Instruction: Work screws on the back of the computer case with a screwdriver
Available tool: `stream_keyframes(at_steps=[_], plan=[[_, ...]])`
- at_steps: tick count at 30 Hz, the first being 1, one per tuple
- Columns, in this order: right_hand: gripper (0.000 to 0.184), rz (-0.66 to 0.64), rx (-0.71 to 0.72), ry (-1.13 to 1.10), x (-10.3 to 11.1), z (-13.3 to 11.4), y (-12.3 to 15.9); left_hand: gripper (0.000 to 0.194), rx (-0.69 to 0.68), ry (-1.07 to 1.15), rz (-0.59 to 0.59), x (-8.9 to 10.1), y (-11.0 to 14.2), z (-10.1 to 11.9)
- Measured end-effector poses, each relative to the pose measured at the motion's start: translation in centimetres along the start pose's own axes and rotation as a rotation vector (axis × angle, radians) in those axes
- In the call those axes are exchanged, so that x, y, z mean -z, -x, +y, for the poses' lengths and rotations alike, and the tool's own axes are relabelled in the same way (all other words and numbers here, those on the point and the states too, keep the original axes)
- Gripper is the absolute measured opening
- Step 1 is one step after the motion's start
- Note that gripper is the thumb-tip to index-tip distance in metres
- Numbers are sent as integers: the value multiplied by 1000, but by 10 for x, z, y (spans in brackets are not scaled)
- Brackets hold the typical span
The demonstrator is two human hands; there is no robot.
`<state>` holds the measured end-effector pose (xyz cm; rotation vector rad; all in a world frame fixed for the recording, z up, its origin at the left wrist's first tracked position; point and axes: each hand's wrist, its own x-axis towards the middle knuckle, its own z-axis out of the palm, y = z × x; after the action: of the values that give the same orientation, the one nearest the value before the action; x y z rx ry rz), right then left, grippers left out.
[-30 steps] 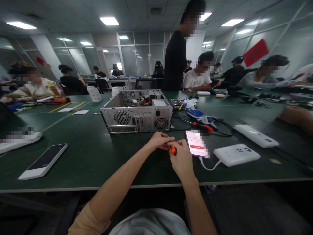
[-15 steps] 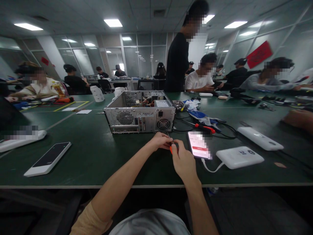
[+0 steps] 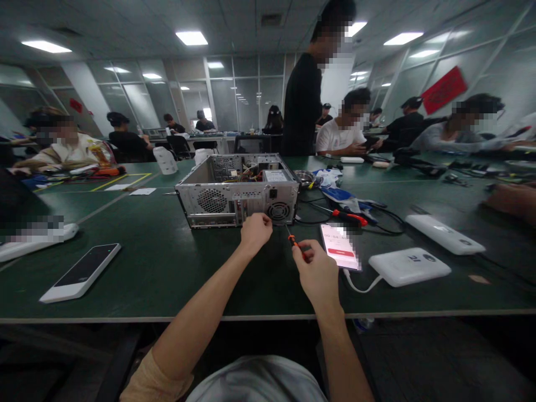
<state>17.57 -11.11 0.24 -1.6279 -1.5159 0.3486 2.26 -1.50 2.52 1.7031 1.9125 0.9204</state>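
Note:
An open metal computer case (image 3: 226, 190) stands on the green table, its back panel with the fan grille turned towards me. My left hand (image 3: 256, 231) is at the lower part of that panel, just left of the fan grille. Its fingers are pinched together, and whatever they hold is too small or hidden to make out. In my right hand (image 3: 316, 271) is a small screwdriver (image 3: 292, 240) with an orange and black handle, its thin shaft pointing up and left towards the lower right corner of the case.
Right of my right hand lie a lit phone (image 3: 340, 248) and a white power bank (image 3: 410, 267) joined by a cable. A red screwdriver (image 3: 349, 218), blue-white gloves (image 3: 341, 195) and a metal bowl (image 3: 305, 178) lie beyond. A white device (image 3: 81, 273) is at left. Other people sit around.
My hands have come apart. The left one has moved up and left to the case's back panel, while the right one keeps the screwdriver near where it was.

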Motion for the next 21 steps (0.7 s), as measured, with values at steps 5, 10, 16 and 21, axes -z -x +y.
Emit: stream_keyframes(at_steps=[5, 10, 16, 21], plan=[[21, -1, -27, 21, -1, 2, 0, 26, -21, 85, -249, -8, 0, -2], [19, -7, -37, 39, -1, 3, 0, 28, 47, 327, -486, -28, 9, 6], [16, -31, -24, 29, -2, 0, 1, 16, 191, 532, -514, -28, 11, 10], [14, -26, 66, 77, -7, -3, 2, 13, 296, 604, -568, -22, 11, 14]])
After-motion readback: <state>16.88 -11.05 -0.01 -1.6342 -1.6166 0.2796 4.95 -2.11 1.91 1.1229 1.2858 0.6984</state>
